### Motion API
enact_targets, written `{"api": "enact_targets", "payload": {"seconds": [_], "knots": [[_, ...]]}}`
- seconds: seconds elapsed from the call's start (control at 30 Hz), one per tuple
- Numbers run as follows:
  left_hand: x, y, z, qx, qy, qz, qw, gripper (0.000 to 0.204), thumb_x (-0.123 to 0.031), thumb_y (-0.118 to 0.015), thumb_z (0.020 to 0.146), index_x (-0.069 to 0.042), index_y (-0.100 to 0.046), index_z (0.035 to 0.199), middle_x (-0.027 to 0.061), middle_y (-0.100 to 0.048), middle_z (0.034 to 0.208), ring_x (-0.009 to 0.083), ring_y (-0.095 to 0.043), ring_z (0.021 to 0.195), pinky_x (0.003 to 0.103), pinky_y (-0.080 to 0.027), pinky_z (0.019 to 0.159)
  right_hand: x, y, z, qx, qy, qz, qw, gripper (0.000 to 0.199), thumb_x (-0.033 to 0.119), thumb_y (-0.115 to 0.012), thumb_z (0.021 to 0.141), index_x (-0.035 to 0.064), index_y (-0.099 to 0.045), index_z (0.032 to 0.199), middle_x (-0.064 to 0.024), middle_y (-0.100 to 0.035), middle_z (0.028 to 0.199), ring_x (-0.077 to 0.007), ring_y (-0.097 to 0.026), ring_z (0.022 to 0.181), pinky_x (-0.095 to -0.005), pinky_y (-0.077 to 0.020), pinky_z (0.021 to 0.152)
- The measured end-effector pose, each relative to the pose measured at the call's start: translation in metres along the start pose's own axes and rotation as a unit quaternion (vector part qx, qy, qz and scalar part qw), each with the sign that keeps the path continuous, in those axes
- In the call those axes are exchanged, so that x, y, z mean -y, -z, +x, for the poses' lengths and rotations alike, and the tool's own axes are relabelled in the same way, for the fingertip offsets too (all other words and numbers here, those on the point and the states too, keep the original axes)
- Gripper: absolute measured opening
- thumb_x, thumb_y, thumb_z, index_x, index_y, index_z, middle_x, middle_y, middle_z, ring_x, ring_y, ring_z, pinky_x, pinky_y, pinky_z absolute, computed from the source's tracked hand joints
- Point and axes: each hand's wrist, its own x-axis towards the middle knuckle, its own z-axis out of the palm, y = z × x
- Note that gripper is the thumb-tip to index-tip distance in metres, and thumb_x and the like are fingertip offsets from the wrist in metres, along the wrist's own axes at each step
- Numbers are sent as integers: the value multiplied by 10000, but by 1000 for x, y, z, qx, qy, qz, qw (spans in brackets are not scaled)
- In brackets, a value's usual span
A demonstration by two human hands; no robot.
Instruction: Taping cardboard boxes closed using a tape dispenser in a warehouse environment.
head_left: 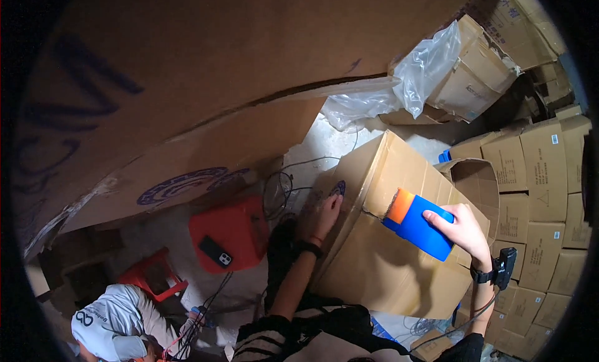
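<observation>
- At the far lower left another person [115,324] in a light grey top crouches on the pale concrete floor [324,140], beside a small red stool [151,276].
- Overhead and to the left, a huge brown cardboard sheet [187,68] with dark blue markings leans across the room.
- A red plastic seat [231,232] stands below it with a black phone [216,251] lying on top; thin cables trail over the floor just beside it.
- The left hand [324,215], a dark band at its wrist, lies flat with fingers spread against the left side of the cardboard box [380,262], gripping nothing.
- That box sits tilted in front of the person, its top flaps shut along a seam.
- The right hand [465,228] is closed around a blue tape dispenser [417,223] with an orange end, pressed to the box's top edge.
- A clear plastic bag [424,68] hangs from cartons behind.
- On the right, stacked brown cartons [543,193] fill the wall.
</observation>
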Motion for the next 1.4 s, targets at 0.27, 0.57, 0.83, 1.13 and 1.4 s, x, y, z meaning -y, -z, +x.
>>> {"api": "enact_targets", "payload": {"seconds": [0.27,0.57,0.83,1.13,1.4], "knots": [[-3,-6,-8,25,-40,253,966,395,-377,-367,886,-37,-523,1012,171,-502,1025,337,-458,984,460,-373,798,1,-3,0,-5,20,-1,1000,445,415,-554,785,-23,-634,786,-94,-600,587,-127,-582,540,-268,-468,531],[61,-27,16,-1,90,214,973,521,-493,-439,805,-31,-472,1044,169,-483,1112,363,-430,1050,482,-340,883,6,-5,2,-4,30,-12,999,426,398,-558,782,-20,-636,784,-99,-599,580,-132,-586,531,-261,-464,524],[44,-62,63,18,-130,-31,991,485,-322,-314,899,-1,-312,1263,231,-295,1302,370,-243,1223,405,-205,1018,0,-4,-2,-8,32,-14,999,435,410,-553,784,-17,-638,783,-95,-595,575,-120,-573,520,-256,-460,520],[26,-34,24,-24,-62,-30,997,393,-276,-292,918,19,-423,1142,208,-465,1113,294,-432,1072,356,-334,909,-6,-1,-3,-15,26,-7,1000,461,430,-549,782,-19,-640,828,-103,-601,586,-131,-577,526,-263,-462,527],[-74,-5,-121,133,-356,506,774,190,-188,-444,841,-71,-578,776,103,-580,874,229,-553,803,363,-438,696,-22,2,-4,-17,33,36,999,465,433,-546,784,-17,-639,860,-125,-612,614,-149,-598,562,-273,-473,549]]}}
